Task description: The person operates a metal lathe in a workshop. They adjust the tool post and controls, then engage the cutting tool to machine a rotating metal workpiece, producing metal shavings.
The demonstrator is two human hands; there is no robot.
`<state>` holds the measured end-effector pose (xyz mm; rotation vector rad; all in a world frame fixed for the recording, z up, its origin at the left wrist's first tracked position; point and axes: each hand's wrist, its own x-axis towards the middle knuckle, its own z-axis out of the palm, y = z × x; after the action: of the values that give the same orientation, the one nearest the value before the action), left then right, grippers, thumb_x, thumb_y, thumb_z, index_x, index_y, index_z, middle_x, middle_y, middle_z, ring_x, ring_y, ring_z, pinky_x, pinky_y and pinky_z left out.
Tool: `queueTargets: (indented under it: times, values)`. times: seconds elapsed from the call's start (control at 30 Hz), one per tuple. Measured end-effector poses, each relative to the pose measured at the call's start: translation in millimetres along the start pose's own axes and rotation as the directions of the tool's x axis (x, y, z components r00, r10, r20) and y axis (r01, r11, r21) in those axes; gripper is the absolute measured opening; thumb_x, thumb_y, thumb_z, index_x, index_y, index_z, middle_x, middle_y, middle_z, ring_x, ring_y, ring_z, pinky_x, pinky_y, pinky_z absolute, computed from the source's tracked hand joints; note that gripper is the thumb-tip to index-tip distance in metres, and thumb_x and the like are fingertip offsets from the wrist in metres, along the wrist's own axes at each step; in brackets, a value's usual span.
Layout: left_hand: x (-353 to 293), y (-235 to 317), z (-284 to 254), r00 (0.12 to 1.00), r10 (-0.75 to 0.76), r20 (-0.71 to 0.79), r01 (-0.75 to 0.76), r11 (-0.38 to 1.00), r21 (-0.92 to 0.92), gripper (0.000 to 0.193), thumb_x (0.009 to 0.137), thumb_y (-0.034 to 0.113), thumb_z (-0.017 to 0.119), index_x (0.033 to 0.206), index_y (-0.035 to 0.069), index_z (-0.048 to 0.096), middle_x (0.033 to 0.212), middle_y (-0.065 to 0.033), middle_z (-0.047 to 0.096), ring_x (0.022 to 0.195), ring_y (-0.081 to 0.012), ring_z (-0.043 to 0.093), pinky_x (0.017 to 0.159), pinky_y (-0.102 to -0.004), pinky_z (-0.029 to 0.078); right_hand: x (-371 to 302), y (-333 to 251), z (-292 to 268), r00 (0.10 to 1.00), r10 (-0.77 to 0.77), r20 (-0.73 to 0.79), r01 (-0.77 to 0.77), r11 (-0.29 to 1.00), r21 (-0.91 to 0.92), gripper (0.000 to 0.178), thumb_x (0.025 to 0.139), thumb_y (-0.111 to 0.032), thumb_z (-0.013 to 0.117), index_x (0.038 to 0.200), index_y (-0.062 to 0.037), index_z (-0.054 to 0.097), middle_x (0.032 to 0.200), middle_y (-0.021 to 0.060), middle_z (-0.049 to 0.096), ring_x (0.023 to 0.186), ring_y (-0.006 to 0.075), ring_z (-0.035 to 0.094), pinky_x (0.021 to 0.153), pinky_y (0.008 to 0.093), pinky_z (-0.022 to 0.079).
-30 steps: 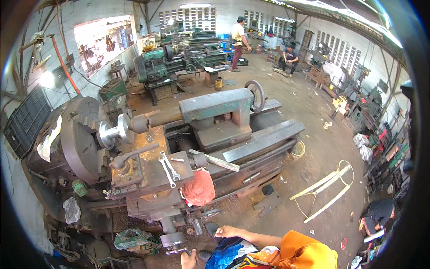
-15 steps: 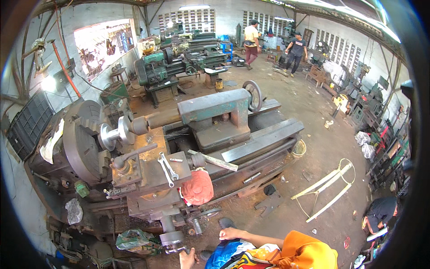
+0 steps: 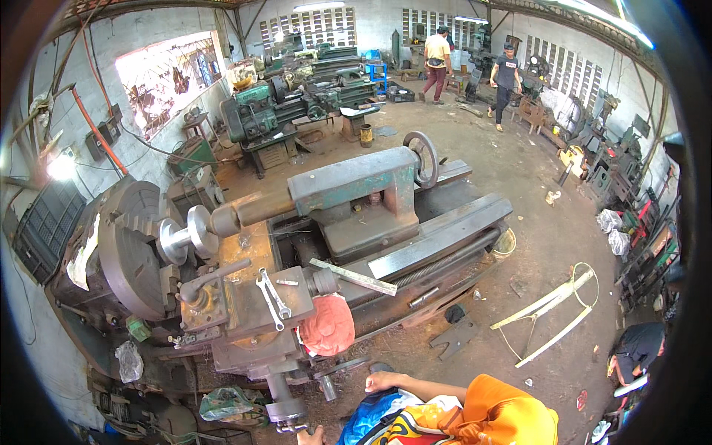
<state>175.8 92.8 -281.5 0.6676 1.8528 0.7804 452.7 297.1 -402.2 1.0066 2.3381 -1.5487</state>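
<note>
At the lower edge my left hand, partly cut off, has its fingers closed at a small crank handle below a round graduated collar on the lathe carriage. My right hand is curled into a fist over my lap, near a handwheel; whatever is inside it is hidden. A shiny spool-shaped metal workpiece sits between the large chuck and the tailstock. The tool post stands close to it. Two spanners lie on the carriage beside a red cloth.
A flat bar lies across the bed near the carriage. On the floor to the right are a pale wooden frame and a bucket. Other lathes stand behind. Two people walk at the back; another person crouches at right.
The view has shifted slightly. My left hand sits lower, and the crank handle beside it has turned a little. My right fist stays over my lap. Both people at the back have walked on.
</note>
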Motion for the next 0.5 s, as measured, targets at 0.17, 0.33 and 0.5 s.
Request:
queueTargets:
  times: [0.17, 0.33, 0.5]
  values:
    - [-4.6, 5.2, -1.9, 0.998, -0.064, -0.010, 0.064, 0.998, -0.021, 0.039, 0.094, 0.027, 0.069, 0.115, -0.002, 0.054, 0.084, -0.0159, 0.065, 0.077, -0.0241, 0.066, 0.070, -0.0387, 0.054, 15.7, 8.3, -6.2, 0.998, -0.007, 0.063, 0.007, 1.000, -0.003, 0.045, 0.090, -0.045, 0.061, 0.099, -0.0023, 0.071, 0.096, 0.0177, 0.073, 0.090, 0.0326, 0.069, 0.079, 0.0449, 0.051]
    - [-17.8, 16.2, -0.7, 0.987, -0.155, 0.034, 0.156, 0.987, -0.028, 0.048, 0.092, 0.025, 0.070, 0.125, -0.005, 0.053, 0.093, -0.0190, 0.069, 0.086, -0.0263, 0.070, 0.077, -0.0399, 0.057, 30.7, 25.8, -5.7, 0.996, -0.075, 0.055, 0.074, 0.997, 0.024, 0.044, 0.089, -0.044, 0.063, 0.087, -0.0014, 0.071, 0.079, 0.0163, 0.072, 0.072, 0.0268, 0.069, 0.069, 0.0422, 0.050]
    - [-38.0, 32.2, -2.0, 0.996, -0.085, -0.013, 0.084, 0.994, -0.076, 0.027, 0.092, 0.016, 0.069, 0.104, 0.001, 0.051, 0.056, -0.0047, 0.054, 0.044, -0.0159, 0.056, 0.040, -0.0319, 0.044, 36.7, 18.1, -12.8, 0.992, -0.066, 0.107, 0.063, 0.998, 0.031, 0.042, 0.089, -0.043, 0.065, 0.100, -0.0035, 0.075, 0.096, 0.0145, 0.075, 0.088, 0.0258, 0.071, 0.080, 0.0404, 0.054]
